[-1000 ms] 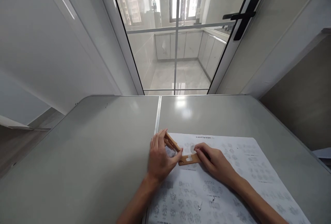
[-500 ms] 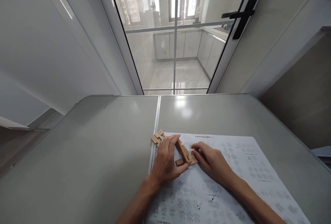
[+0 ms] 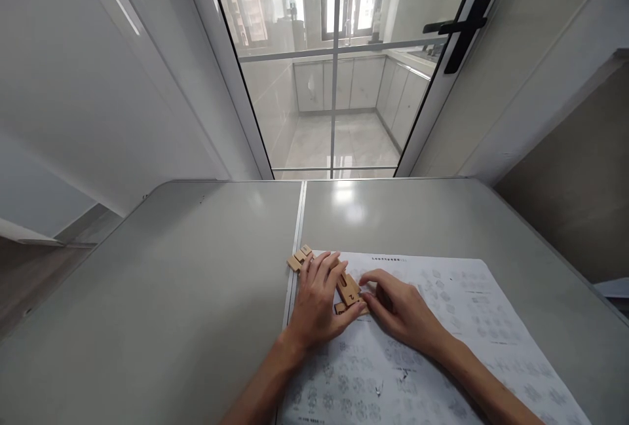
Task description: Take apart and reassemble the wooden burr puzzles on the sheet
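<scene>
Several notched wooden puzzle pieces lie bunched together at the upper left corner of a printed paper sheet [image 3: 472, 320]. One wooden puzzle piece [image 3: 349, 293], marked with a dark 2, lies slanted between my hands. My left hand [image 3: 317, 297] arches over the pieces, its thumb at the near end of the marked one and its fingers along the far side, gripping it. From the right, my right hand [image 3: 396, 300] has curled fingers, with thumb and forefinger tips against the pieces' right edge. Notched wooden ends [image 3: 299, 258] stick out beyond my left fingers; the rest is hidden.
The grey table [image 3: 221, 268] has a pale seam [image 3: 299, 215] running down its middle, left of the sheet. Beyond its far edge stands a glass door [image 3: 314, 97] with a black handle [image 3: 464, 27]. White wall panels [image 3: 122, 84] rise at the left.
The tilted wooden puzzle piece has come down flatter, and its face with the 2 now shows. My right fingertips have shifted slightly left against the pieces.
</scene>
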`<action>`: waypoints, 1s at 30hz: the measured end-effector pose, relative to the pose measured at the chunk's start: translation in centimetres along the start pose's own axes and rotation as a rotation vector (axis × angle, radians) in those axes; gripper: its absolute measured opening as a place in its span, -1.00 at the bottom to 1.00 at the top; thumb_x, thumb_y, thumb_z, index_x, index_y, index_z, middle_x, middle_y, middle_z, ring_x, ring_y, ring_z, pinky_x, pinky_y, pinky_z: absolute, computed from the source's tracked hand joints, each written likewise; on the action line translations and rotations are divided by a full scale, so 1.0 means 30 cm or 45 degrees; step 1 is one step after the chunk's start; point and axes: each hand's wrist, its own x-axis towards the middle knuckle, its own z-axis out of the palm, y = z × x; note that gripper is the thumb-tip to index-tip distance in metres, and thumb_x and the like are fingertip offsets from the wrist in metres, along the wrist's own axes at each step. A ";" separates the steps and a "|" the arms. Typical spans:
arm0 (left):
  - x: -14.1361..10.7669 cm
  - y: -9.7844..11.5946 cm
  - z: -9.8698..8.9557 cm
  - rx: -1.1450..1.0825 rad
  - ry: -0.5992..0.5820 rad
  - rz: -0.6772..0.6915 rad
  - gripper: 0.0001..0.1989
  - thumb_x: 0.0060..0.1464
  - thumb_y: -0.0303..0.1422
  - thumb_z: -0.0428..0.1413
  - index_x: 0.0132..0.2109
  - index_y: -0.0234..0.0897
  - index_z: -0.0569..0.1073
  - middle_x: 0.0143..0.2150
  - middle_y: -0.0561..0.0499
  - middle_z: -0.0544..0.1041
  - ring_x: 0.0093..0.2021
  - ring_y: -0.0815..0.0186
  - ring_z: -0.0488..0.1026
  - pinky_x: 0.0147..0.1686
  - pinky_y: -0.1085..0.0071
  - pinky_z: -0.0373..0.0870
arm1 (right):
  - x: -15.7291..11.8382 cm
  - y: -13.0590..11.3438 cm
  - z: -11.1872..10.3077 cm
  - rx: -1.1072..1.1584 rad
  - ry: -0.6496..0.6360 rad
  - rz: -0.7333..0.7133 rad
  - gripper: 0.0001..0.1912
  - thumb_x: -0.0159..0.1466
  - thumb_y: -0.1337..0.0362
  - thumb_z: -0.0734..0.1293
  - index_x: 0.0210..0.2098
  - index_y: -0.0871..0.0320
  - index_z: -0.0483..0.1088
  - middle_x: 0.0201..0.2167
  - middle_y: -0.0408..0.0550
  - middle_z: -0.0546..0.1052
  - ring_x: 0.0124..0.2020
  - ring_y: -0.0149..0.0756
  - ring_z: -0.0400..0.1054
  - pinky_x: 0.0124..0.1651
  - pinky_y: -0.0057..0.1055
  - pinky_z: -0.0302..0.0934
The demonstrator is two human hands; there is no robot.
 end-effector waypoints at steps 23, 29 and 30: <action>-0.003 0.002 0.000 -0.004 0.003 0.110 -0.56 0.23 -0.40 0.33 0.21 -0.20 0.46 -0.01 -0.08 0.67 -0.01 0.06 0.62 0.19 0.04 0.43 | -0.006 0.018 0.015 0.476 -0.021 0.108 -0.80 0.46 0.31 0.27 0.05 0.06 0.44 -0.24 -0.08 0.66 -0.38 -0.30 0.45 -0.26 -0.34 0.35; 0.000 -0.008 0.004 0.119 0.144 0.152 -0.69 0.32 -0.63 0.09 0.09 -0.22 0.51 -0.10 -0.04 0.68 -0.06 0.15 0.64 -0.01 0.21 0.47 | -0.003 0.007 0.010 0.466 -0.060 0.116 -0.83 0.45 0.33 0.27 -0.01 0.07 0.45 -0.29 -0.10 0.65 -0.37 -0.30 0.45 -0.28 -0.36 0.32; 0.003 -0.005 0.000 0.144 0.170 0.164 -0.69 0.33 -0.64 0.06 0.07 -0.23 0.51 -0.11 -0.04 0.68 -0.07 0.16 0.64 -0.03 0.23 0.46 | -0.002 0.005 0.009 0.461 -0.063 0.116 -0.83 0.45 0.34 0.27 -0.02 0.08 0.45 -0.29 -0.10 0.65 -0.37 -0.30 0.45 -0.27 -0.37 0.32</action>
